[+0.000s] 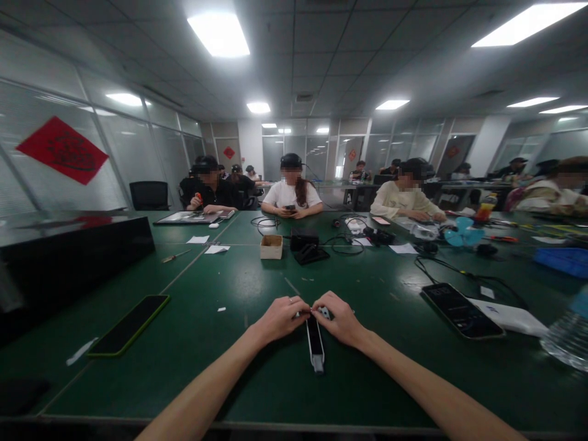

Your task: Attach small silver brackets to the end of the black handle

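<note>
In front of me on the green table [257,380] lies a slim white device with a long black face [315,338], like a scanning pen. Its grey, narrower tip points toward me. At its far end my left hand [283,315] and my right hand [339,318] meet, fingertips pinched close together. What they grip is too small to make out. A small pale piece with dark spots [324,312] shows under my right fingers. A ring sits on a finger of my left hand.
A green-edged phone [131,324] lies left; another phone [462,310], a white power bank-like block [512,317] and a clear bottle [569,334] are right. Ahead stand a small cardboard box [271,247] and a black stand [309,246] with cables. Several people sit across the table.
</note>
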Tool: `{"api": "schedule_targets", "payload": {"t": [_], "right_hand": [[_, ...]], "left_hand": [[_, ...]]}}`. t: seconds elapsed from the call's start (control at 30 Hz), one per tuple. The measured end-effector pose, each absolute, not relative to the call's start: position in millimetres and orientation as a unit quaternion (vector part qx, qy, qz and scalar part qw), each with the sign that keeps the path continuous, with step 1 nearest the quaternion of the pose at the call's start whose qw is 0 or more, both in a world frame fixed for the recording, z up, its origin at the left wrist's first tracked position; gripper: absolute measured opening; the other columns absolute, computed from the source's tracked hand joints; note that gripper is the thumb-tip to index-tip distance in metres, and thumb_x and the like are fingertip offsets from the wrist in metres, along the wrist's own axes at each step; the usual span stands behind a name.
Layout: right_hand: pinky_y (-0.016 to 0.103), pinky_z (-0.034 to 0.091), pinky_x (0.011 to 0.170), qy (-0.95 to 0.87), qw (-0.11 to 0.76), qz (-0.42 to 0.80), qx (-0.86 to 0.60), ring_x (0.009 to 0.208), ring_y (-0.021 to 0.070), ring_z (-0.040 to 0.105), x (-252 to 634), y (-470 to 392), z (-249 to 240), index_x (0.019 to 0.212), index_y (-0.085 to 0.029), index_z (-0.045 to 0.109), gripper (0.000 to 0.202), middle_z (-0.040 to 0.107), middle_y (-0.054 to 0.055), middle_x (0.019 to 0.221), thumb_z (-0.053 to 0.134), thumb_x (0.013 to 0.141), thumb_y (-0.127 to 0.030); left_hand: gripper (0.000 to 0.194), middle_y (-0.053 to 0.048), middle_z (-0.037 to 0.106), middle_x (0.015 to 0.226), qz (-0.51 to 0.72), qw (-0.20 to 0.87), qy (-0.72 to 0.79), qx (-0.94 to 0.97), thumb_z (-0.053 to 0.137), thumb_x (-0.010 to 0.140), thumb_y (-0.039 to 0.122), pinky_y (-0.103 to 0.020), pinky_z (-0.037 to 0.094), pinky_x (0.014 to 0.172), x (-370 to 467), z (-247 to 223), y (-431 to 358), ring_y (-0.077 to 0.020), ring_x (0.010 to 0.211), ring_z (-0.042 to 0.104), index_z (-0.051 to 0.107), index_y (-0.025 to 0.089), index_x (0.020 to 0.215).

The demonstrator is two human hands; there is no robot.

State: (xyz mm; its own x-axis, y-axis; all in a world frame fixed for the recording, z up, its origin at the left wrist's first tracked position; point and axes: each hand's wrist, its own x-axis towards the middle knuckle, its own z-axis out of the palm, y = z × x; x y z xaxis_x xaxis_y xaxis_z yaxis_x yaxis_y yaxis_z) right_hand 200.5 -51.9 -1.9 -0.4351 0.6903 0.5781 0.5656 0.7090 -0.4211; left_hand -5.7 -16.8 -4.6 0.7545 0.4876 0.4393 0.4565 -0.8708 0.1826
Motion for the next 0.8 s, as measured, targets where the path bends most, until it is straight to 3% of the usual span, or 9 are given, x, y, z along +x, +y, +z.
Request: {"api": "schedule_targets", "payload": {"t": [0.4,0.8], "right_hand": [[0.032,0.045,0.073,-0.839,0.354,0.108,-0.399,0.08,0.0172,0.053,199,-53,-2,0.085,-0.018,0.06,0.012,0.062,0.005,0.084,0.048,0.088,-0.022],[0.035,0.043,0.077,-0.847,0.304,0.066,-0.431,0.085,0.0185,0.054,217,-44,4,0.089,-0.018,0.061,0.013,0.064,0.005,0.089,0.049,0.088,-0.024]], "left_hand": [[0.025,-0.004,0.065,0.093,0.256,0.008,0.246,0.935,0.04,0.096,0.032,-0.024,0.043,0.073,-5,-8,-14,-0.012,0.08,0.06,0.061,0.018,0.1],[0.022,-0.003,0.065,0.094,0.189,0.031,0.307,0.932,0.043,0.094,0.026,-0.022,0.044,0.073,-26,6,-2,-0.0127,0.079,0.059,0.063,0.019,0.098]]}}
